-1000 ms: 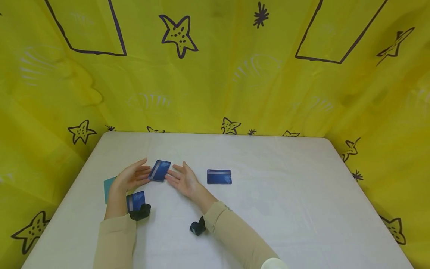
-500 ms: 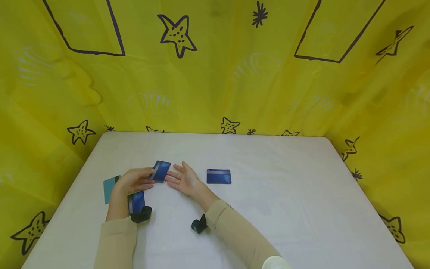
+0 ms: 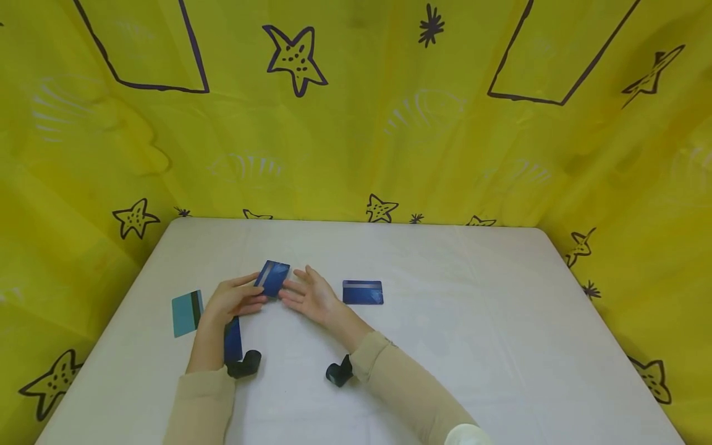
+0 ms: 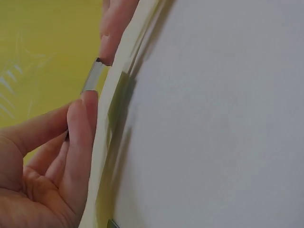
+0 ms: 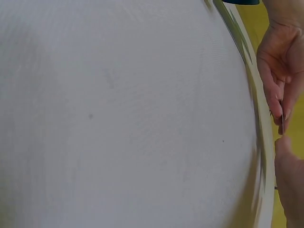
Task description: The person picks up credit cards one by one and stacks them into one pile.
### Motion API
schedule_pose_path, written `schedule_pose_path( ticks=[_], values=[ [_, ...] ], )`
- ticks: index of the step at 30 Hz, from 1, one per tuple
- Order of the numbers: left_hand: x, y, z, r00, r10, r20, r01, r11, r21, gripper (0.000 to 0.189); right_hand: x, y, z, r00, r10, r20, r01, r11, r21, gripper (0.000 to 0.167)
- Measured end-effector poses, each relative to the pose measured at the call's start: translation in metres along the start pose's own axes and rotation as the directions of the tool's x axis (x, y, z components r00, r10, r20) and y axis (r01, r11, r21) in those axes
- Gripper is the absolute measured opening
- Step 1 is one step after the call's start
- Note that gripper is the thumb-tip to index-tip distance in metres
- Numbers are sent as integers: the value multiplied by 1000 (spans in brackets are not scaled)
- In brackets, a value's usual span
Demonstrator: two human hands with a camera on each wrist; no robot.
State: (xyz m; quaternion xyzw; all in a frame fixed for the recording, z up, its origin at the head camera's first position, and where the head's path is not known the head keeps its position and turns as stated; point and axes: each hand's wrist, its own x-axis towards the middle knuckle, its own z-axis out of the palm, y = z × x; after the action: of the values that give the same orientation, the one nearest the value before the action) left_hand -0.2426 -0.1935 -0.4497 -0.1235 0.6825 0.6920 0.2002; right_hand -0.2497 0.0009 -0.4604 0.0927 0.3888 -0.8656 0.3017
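Observation:
A dark blue card with a pale stripe [image 3: 273,278] is raised above the white table. My left hand [image 3: 236,300] pinches its left end between thumb and fingers, as the left wrist view also shows with the card [image 4: 93,76] nearly edge-on. From the right, my right hand [image 3: 314,298] has its fingers straight and its fingertips at the card's right end; in the left wrist view they seem to touch it. Under my left wrist lies a second blue card [image 3: 233,340], partly hidden. A teal card with a dark stripe [image 3: 186,313] lies left of that wrist.
Another blue card [image 3: 363,292] lies flat to the right of my right hand. The white table [image 3: 473,321] meets a yellow patterned curtain [image 3: 356,123] at the back and sides. Black wrist cameras [image 3: 245,364] stick out from both sleeves.
My left hand has moved right and now grips the blue card, which has shifted slightly up and right. My right hand has moved slightly right. More of the teal card shows.

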Motion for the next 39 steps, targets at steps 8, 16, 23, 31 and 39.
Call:
schedule_pose_path(
  ticks=[8,16,23,31,39],
  values=[
    [-7,4,16,997,81,1,-81,997,-2,55,-11,-13,-10,999,-32,-42,23,983,-181,52],
    [-18,13,29,987,122,103,-135,982,133,51,-29,-33,-26,988,-82,-131,32,938,-345,48],
    [-24,15,38,963,121,240,-167,970,179,49,-48,-54,-36,987,-110,-113,28,824,-565,38],
    [-24,13,45,932,121,342,-203,955,217,45,-59,-64,-44,996,-62,-69,-8,685,-729,32],
    [-24,12,52,922,78,380,-175,958,228,46,-61,-64,-56,998,-40,-55,-15,656,-754,26]
  ],
)
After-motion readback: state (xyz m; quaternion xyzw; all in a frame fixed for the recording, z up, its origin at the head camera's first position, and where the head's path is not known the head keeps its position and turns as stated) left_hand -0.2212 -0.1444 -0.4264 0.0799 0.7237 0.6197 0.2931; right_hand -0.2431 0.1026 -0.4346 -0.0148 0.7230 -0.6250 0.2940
